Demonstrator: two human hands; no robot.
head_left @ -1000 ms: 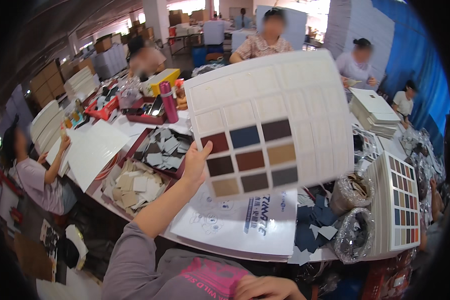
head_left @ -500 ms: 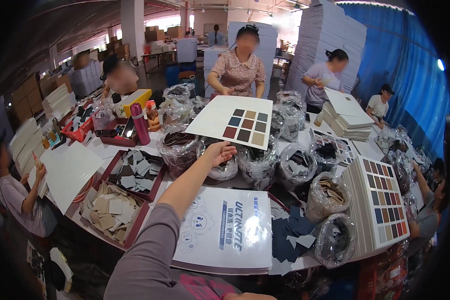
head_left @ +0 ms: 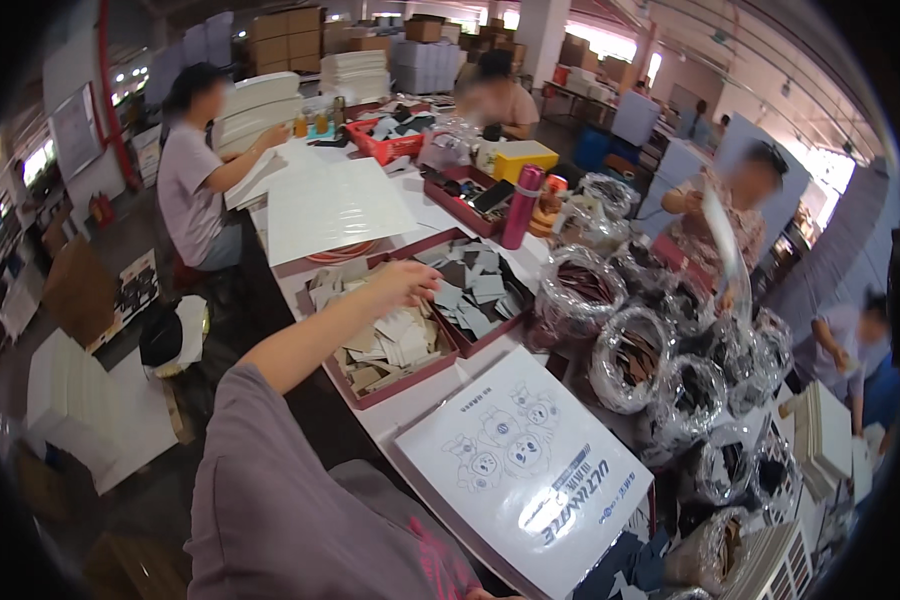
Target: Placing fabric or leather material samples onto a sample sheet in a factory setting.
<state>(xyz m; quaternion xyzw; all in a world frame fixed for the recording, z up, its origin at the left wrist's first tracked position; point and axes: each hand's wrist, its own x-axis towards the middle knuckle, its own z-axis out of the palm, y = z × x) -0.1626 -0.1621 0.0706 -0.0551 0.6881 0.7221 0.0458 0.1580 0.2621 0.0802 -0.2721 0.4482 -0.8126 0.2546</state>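
Observation:
My left hand (head_left: 408, 286) reaches out over two maroon boxes, its fingers loosely stretched and nothing visible in them. Beneath it, one box holds beige and off-white swatches (head_left: 398, 343); the other holds grey swatches (head_left: 485, 289). Close in front of me, a stack of white printed sheets (head_left: 515, 470) with cartoon line drawings lies on the white table (head_left: 375, 408). Only a sliver of my right hand (head_left: 490, 594) shows at the lower edge, its fingers hidden. Across the table, a person holds a pale card (head_left: 720, 225), seen nearly edge-on and blurred.
Clear plastic bags of swatches (head_left: 632, 358) crowd the right side. A large white sheet (head_left: 340, 212) lies at the far left, near a seated person. A pink bottle (head_left: 522, 207), a yellow box (head_left: 525, 160) and a red basket (head_left: 383, 140) stand farther back.
My view has swung left. My left hand has gone from beside the swatch card to above the boxes. The person opposite now has the card, turned on edge.

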